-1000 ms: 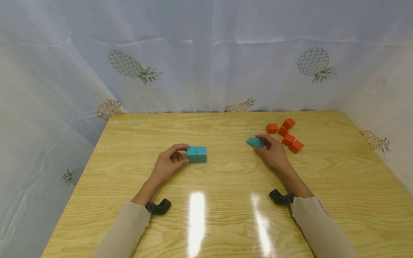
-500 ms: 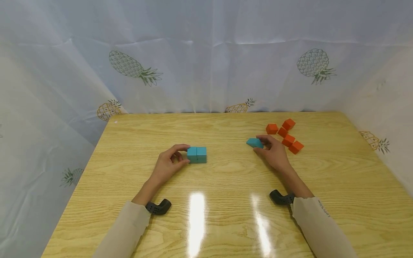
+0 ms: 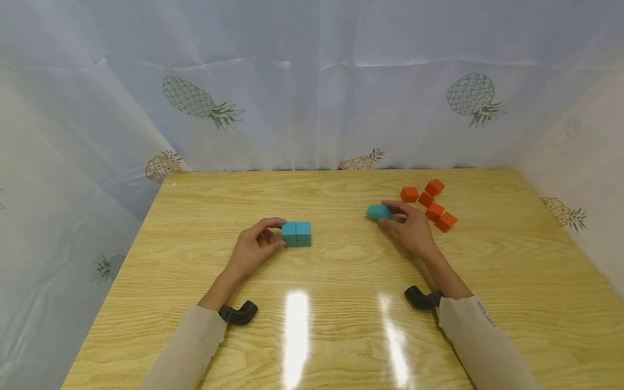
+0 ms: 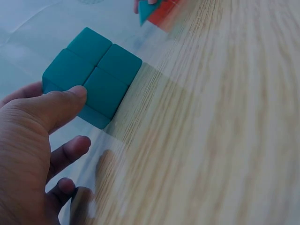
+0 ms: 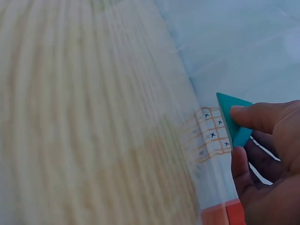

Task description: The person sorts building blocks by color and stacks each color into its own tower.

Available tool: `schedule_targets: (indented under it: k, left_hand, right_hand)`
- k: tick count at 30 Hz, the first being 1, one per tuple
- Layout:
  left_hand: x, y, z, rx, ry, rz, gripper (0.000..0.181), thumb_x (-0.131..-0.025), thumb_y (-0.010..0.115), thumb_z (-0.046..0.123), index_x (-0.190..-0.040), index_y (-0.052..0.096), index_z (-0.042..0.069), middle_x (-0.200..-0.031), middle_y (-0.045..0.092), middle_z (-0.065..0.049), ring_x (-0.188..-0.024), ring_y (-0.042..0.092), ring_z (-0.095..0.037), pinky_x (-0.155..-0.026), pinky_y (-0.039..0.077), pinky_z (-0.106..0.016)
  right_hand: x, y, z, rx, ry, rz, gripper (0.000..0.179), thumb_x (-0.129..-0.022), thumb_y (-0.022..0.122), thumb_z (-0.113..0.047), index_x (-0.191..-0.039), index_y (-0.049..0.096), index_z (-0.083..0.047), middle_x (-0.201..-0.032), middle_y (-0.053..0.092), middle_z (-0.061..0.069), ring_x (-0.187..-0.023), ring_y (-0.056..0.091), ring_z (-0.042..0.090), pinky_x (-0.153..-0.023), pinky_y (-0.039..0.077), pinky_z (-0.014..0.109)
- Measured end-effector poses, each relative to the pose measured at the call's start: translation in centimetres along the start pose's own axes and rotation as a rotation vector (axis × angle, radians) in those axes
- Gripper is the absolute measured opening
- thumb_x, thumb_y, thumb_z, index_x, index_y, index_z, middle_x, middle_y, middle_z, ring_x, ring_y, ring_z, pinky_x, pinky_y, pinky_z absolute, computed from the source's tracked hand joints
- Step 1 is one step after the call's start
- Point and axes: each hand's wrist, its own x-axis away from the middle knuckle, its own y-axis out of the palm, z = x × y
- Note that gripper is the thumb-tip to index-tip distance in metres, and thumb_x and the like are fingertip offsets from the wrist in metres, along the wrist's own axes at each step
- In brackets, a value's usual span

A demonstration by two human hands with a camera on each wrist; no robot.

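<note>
In the head view, teal cube blocks point(image 3: 296, 234) stand as a two-by-two stack left of the table's middle. My left hand point(image 3: 251, 249) grips the stack at its left side; the left wrist view shows the thumb point(image 4: 70, 101) flat against the front of the blocks point(image 4: 108, 65), with a finger behind. Off to the right, my right hand point(image 3: 413, 230) pinches a teal triangular block point(image 3: 377, 212) between thumb and fingers. Seen from the right wrist, that triangular block point(image 5: 228, 110) is tilted, one pointed corner up.
Several orange-red blocks point(image 3: 435, 212) lie in a loose group just beyond and right of my right hand. The wooden table point(image 3: 341, 281) backs onto a white curtain point(image 3: 312, 108) with pineapple prints. Dark wrist bands point(image 3: 239, 313) sit at both sleeves.
My right hand has shifted slightly left and away from me, and the triangular block has turned in its fingers. My left hand and the stack hold still.
</note>
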Motion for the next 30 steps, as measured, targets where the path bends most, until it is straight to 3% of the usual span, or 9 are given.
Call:
schedule_targets:
  k: [3, 8, 15, 24, 30]
  left_hand:
    - [0.1, -0.1, -0.2, 0.001, 0.012, 0.0, 0.046, -0.084, 0.074, 0.004, -0.126, 0.06, 0.016, -0.111, 0.064, -0.002, -0.073, 0.054, -0.019, -0.058, 0.042, -0.026]
    - [0.1, 0.0, -0.1, -0.001, 0.021, 0.004, 0.046, -0.083, 0.074, 0.001, -0.126, 0.06, 0.011, -0.111, 0.064, -0.007, -0.073, 0.055, -0.022, -0.057, 0.042, -0.028]
    - [0.0, -0.4, 3.1, -0.009, 0.046, 0.001, 0.044, -0.081, 0.071, -0.008, -0.122, 0.059, -0.002, -0.108, 0.064, -0.017, -0.071, 0.055, -0.026, -0.056, 0.043, -0.031]
    - [-0.2, -0.2, 3.4, -0.004, 0.051, -0.006, 0.044, -0.081, 0.071, -0.008, -0.123, 0.058, -0.001, -0.109, 0.063, -0.016, -0.072, 0.055, -0.025, -0.058, 0.044, -0.031]
    - [0.0, -0.4, 3.4, -0.003, 0.027, -0.006, 0.044, -0.082, 0.072, -0.006, -0.124, 0.059, 0.0, -0.109, 0.064, -0.015, -0.072, 0.055, -0.025, -0.058, 0.044, -0.031]
  right_hand:
    - [-0.1, 0.2, -0.8, -0.012, 0.003, -0.009, 0.047, -0.089, 0.071, -0.022, -0.132, 0.058, -0.009, -0.121, 0.059, 0.014, -0.107, 0.059, 0.031, -0.087, 0.049, 0.043]
    - [-0.3, 0.5, -1.8, -0.015, -0.021, -0.014, 0.046, -0.088, 0.071, -0.018, -0.131, 0.059, -0.009, -0.121, 0.06, 0.013, -0.108, 0.059, 0.029, -0.086, 0.05, 0.036]
    - [-0.5, 1.2, -3.0, -0.042, -0.043, -0.019, 0.044, -0.088, 0.072, -0.016, -0.13, 0.06, -0.01, -0.12, 0.061, 0.012, -0.101, 0.061, 0.027, -0.077, 0.05, 0.021]
    - [-0.3, 1.3, -3.9, 0.003, -0.104, -0.035, 0.045, -0.087, 0.072, -0.019, -0.13, 0.061, -0.011, -0.119, 0.061, 0.009, -0.1, 0.06, 0.024, -0.077, 0.05, 0.024]
    - [-0.5, 1.7, -5.9, -0.006, -0.173, -0.071, 0.044, -0.087, 0.072, -0.014, -0.129, 0.061, -0.009, -0.12, 0.062, 0.011, -0.106, 0.058, 0.024, -0.079, 0.05, 0.026]
